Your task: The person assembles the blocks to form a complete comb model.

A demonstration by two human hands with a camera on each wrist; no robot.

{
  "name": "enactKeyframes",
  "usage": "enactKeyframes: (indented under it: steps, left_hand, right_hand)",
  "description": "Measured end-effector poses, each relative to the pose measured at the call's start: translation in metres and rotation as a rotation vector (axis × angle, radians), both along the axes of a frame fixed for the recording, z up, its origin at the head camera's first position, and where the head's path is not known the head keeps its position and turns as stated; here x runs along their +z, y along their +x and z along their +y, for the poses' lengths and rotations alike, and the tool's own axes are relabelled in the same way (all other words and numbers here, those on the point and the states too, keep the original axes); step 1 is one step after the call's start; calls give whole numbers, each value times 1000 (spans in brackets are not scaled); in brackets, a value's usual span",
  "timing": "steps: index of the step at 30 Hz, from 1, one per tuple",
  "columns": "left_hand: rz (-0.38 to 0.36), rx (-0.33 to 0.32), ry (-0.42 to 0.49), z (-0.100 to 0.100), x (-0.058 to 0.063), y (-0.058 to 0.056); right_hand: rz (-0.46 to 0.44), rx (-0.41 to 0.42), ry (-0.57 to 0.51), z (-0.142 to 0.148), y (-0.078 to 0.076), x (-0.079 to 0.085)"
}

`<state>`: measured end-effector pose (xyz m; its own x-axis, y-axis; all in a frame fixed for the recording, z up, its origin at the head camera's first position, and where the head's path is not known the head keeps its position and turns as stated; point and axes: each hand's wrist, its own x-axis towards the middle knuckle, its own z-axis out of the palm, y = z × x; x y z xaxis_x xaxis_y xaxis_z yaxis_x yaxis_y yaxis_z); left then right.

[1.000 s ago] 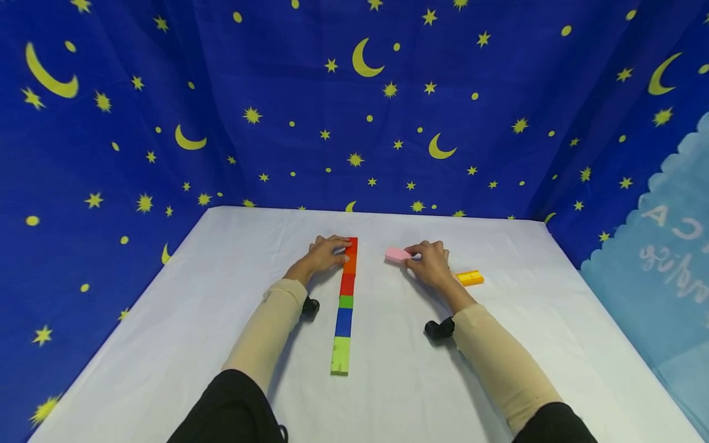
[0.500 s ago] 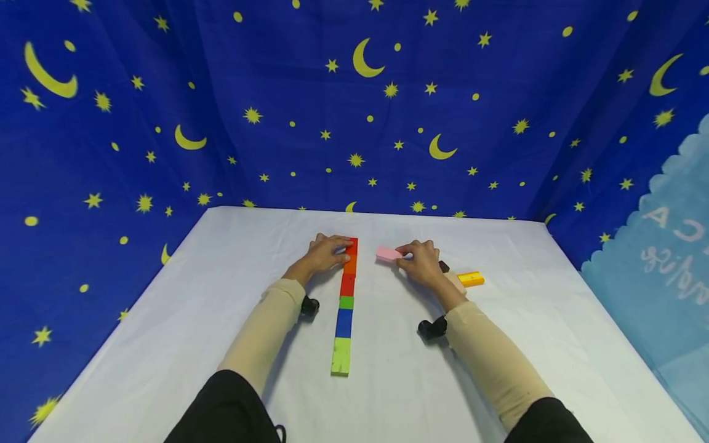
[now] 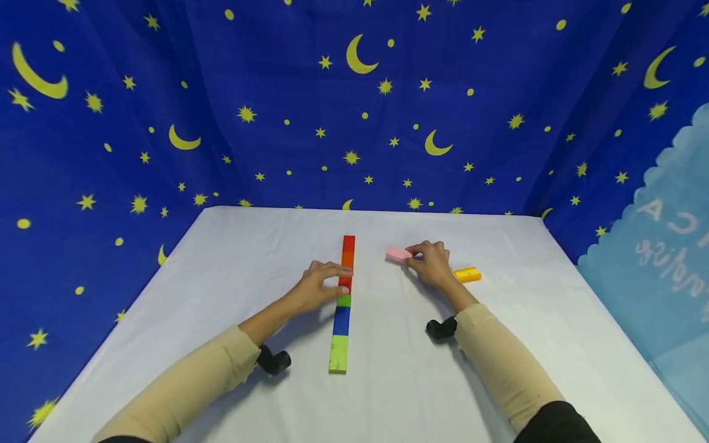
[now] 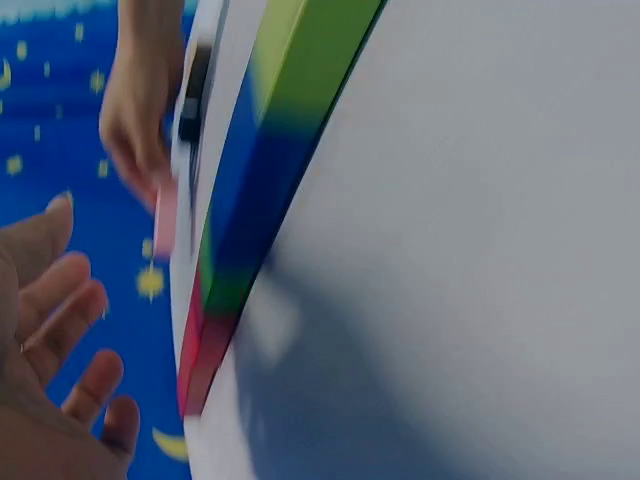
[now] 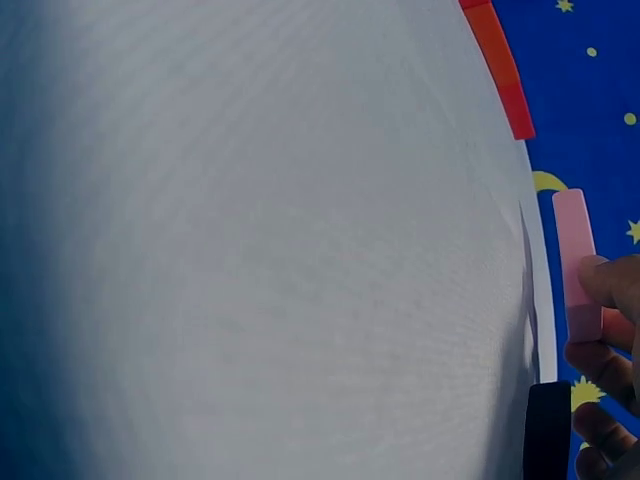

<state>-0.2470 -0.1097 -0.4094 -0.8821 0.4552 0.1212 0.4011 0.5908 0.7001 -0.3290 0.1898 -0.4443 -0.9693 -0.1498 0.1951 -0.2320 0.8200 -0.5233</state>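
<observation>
A straight row of coloured blocks lies on the white table, running away from the person: light green, blue, green, red, orange and red. My left hand hovers over the row by the near red block; in the left wrist view its fingers are spread and relaxed, holding nothing. Right of the row, my right hand pinches one end of a pink block between thumb and fingers. The right wrist view shows this pink block held up off the table.
An orange-yellow block lies just right of the right hand. Black wrist-worn devices hang at both wrists. A dark object shows near the right hand. A blue star-and-moon cloth stands behind the table.
My left hand has left the row's far end and come back toward the person, fingers loosened. The right hand moved slightly left with the pink block, then back right.
</observation>
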Motion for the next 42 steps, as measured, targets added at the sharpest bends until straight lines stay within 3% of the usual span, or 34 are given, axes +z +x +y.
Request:
enactKeyframes:
  steps: [6, 9, 12, 22, 42]
  left_hand:
    - [-40, 19, 62, -5, -11, 55]
    - [-7, 1, 61, -7, -17, 70]
    - [43, -16, 38, -8, -21, 78]
    - [66, 11, -7, -9, -35, 85]
    - [52, 28, -1, -13, -39, 87]
  right_hand:
    - [4, -2, 0, 2, -1, 2]
    - [2, 0, 0, 1, 0, 2]
    - [5, 3, -8, 0, 1, 1]
    - [2, 0, -25, 0, 2, -1]
    - [1, 7, -33, -9, 0, 3]
